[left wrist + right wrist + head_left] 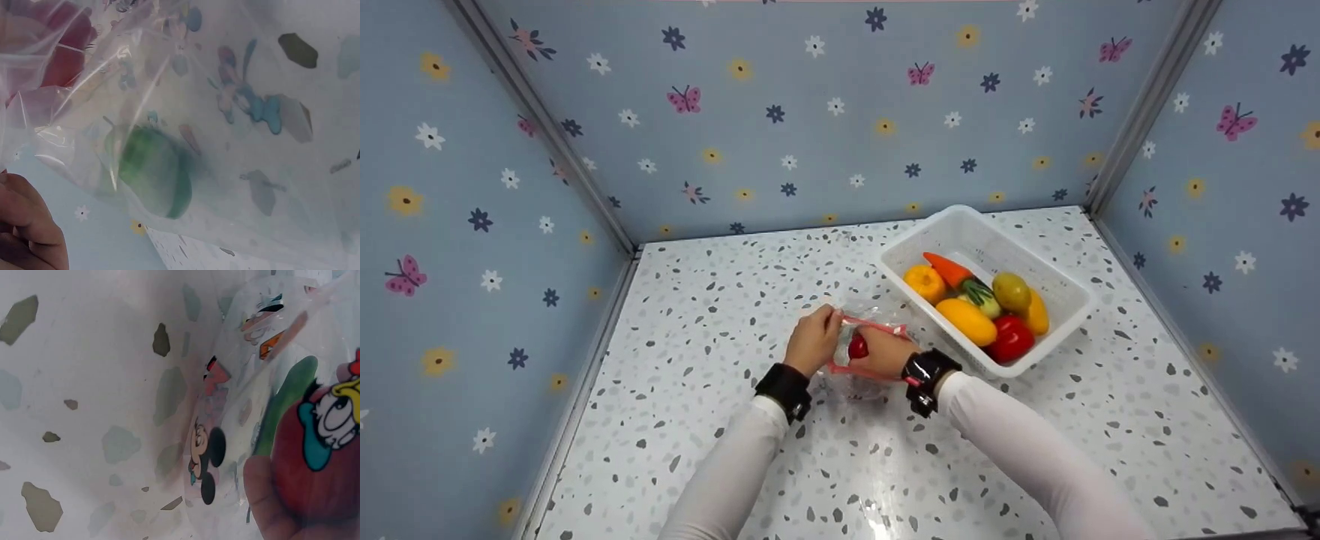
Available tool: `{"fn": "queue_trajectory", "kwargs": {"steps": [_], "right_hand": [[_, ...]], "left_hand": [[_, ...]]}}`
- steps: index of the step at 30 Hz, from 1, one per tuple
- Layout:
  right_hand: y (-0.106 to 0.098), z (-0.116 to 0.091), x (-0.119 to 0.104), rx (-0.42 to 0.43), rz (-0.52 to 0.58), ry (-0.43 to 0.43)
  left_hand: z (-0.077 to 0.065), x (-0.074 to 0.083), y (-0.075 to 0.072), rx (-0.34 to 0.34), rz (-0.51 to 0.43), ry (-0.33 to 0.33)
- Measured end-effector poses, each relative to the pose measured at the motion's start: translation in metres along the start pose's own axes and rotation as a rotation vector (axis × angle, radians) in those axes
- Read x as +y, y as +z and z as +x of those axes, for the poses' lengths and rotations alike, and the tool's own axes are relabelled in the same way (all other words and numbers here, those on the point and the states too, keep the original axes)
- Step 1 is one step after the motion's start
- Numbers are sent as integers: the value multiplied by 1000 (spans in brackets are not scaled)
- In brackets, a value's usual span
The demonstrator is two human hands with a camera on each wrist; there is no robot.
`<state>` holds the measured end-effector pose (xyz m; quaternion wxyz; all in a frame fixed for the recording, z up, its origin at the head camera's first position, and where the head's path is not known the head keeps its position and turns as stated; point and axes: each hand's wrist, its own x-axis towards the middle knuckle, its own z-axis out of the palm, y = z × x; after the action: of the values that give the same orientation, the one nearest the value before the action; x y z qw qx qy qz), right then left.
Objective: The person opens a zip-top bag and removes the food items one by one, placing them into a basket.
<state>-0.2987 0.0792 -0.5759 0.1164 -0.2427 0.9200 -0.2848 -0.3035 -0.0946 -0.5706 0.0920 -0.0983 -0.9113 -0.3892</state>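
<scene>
A clear zip bag (861, 386) with a red-edged mouth and cartoon prints lies on the table in the head view. My left hand (813, 339) pinches the left side of its mouth; in the left wrist view its curled fingers (28, 225) show at the lower left. Inside the mouth, my right hand (885, 352) grips a round red fruit (858, 346). Through the printed film in the right wrist view, fingers curl round the red fruit (298, 478). A long green vegetable (289, 402) lies in the bag beside it, blurred through the plastic in the left wrist view.
A white plastic basket (1054, 277) stands right of the bag, close to my right hand. It holds a carrot (946, 270), a red bell pepper (1011, 339), an orange pumpkin (925, 283) and several other yellow and green pieces. Patterned panels (840, 112) enclose the speckled table (697, 300).
</scene>
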Motion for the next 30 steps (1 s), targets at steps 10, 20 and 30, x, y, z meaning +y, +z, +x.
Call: {"fn": "queue_trajectory", "kwargs": {"steps": [10,20,30], "right_hand": [[-7,-9,-10,-15,112,27],[-8,-16,-19,-5,77,-26],[-21,-27,-28,87,-15,-109]], "left_hand": [[-1,-6,3,-15,-33,17],[2,-6,7,-42,-77,-3],[5,-1,7,-73,-151,-16]]}}
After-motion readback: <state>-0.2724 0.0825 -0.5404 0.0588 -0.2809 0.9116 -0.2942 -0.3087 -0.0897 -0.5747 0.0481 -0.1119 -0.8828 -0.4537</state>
